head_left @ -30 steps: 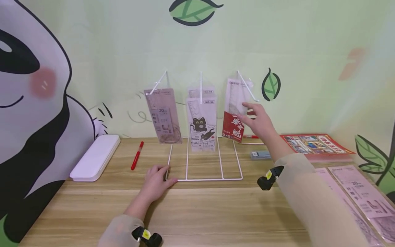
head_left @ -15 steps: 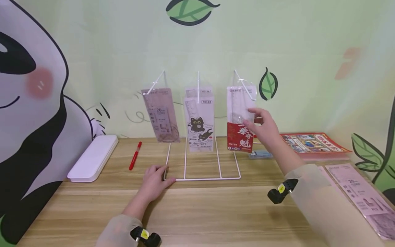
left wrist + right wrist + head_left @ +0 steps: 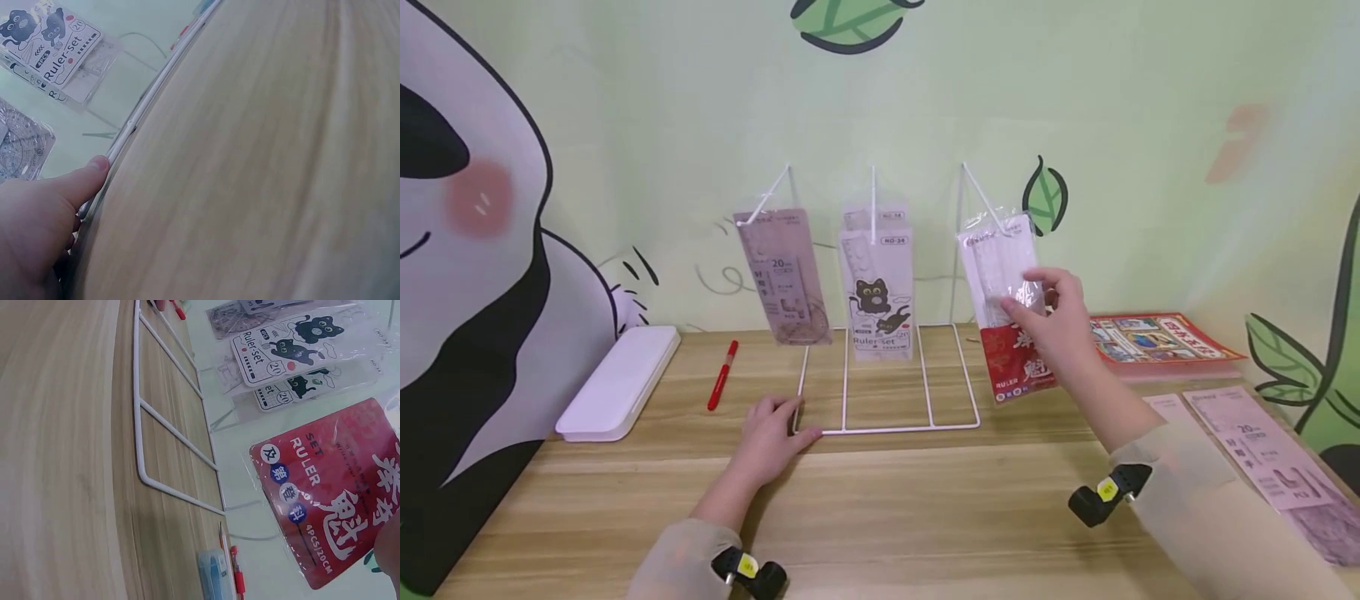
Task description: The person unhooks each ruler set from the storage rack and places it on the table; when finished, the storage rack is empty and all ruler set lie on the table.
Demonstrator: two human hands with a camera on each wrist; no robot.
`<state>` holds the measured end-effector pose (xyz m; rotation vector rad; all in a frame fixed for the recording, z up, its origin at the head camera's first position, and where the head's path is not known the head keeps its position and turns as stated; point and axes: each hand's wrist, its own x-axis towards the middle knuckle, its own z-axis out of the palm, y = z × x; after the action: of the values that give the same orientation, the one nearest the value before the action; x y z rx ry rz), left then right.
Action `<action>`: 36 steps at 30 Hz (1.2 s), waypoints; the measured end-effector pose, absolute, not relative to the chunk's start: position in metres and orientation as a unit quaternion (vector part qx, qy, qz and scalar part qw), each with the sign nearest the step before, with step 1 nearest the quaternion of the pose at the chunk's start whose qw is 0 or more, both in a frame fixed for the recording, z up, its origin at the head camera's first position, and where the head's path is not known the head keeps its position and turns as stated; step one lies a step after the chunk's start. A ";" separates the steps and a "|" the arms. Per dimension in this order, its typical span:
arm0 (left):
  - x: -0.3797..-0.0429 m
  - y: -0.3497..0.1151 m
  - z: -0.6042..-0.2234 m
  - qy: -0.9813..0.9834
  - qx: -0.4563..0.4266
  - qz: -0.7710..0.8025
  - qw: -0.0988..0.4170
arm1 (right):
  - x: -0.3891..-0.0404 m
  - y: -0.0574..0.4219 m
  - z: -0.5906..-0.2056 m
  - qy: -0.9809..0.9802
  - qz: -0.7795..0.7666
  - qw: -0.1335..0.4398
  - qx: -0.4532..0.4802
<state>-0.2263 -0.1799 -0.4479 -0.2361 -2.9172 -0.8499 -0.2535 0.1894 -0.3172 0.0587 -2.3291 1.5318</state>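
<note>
My right hand (image 3: 1056, 321) pinches a red-and-white ruler set pack (image 3: 992, 271) by its right edge, thumb in front. The pack tilts, and its clear top overlaps the tip of the right hook (image 3: 981, 192) of a white wire display rack (image 3: 887, 430). In the right wrist view its red lower part (image 3: 312, 469) shows up close. My left hand (image 3: 767, 446) holds the front left corner of the rack's base, thumb (image 3: 90, 178) along the front bar. Cat-printed ruler set packs (image 3: 880, 292) hang on the middle hook, and a pinkish ruler set pack (image 3: 786, 279) on the left one.
A white pencil case (image 3: 621, 379) and a red pen (image 3: 722, 375) lie left of the rack. To the right are a red illustrated booklet (image 3: 1157, 342) and flat pinkish ruler packs (image 3: 1262, 450). A small blue box (image 3: 214, 575) lies behind my right hand.
My right hand has drawn the red-and-white ruler set pack forward and to the right along the hook to its tip. The left hand stays on the rack's corner.
</note>
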 end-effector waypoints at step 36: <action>-0.226 -0.178 -0.447 -0.955 -0.078 -0.285 0.043 | -0.197 0.227 -0.296 -0.843 0.478 0.234 0.076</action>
<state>-0.2258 -0.1784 -0.4471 -0.2372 -2.9189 -0.8703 -0.1974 0.2267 -0.2959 0.2092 -2.3147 1.3108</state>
